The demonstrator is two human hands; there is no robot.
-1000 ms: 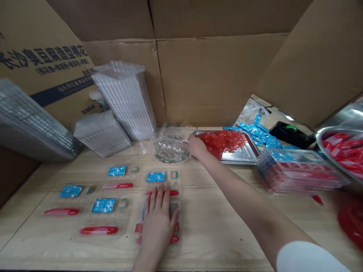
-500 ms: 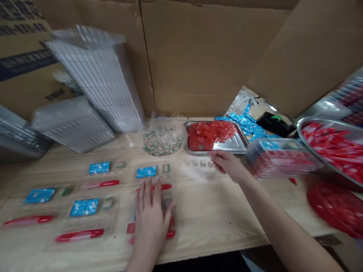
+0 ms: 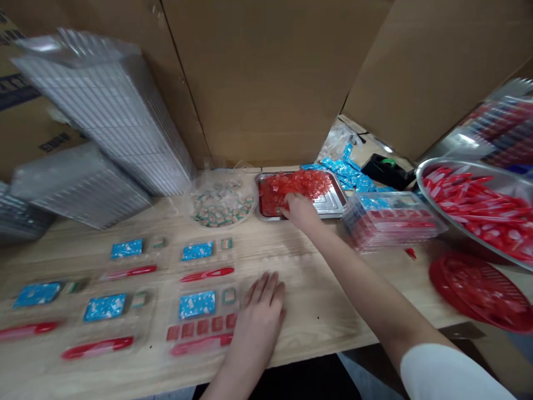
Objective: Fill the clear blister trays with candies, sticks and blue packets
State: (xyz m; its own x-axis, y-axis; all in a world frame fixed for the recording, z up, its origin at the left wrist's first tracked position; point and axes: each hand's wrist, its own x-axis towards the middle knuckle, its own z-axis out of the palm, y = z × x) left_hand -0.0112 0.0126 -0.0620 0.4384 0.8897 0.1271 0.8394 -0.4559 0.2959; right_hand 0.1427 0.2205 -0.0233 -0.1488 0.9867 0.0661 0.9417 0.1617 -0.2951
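My left hand [image 3: 262, 311] lies palm down on the wooden table [image 3: 333, 311], fingers stretched out. Its side meets the right end of a clear plastic tray holding a blue printed packet [image 3: 197, 305], a small striped piece [image 3: 229, 295], a row of red squares [image 3: 202, 326] and a red pen-like item [image 3: 195, 345]. My right hand [image 3: 302, 212] reaches into the front of a metal tray [image 3: 335, 203], its fingers bent together at a heap of translucent red pieces [image 3: 300, 183]. Whatever sits between those fingertips is hidden.
Left of my hands lie several filled trays with blue packets [image 3: 104, 307]. Behind them stand tall stacks of clear trays [image 3: 104, 105] and a round container of striped pieces [image 3: 220, 208]. Rightward are stacked filled packs [image 3: 389, 222], a metal bowl [image 3: 425, 183] and a red basket [image 3: 441, 289].
My left hand has slid right off the filled tray, uncovering its red squares. My right hand has gone from the striped pieces, over the table, to the red heap. The view has shifted rightward.
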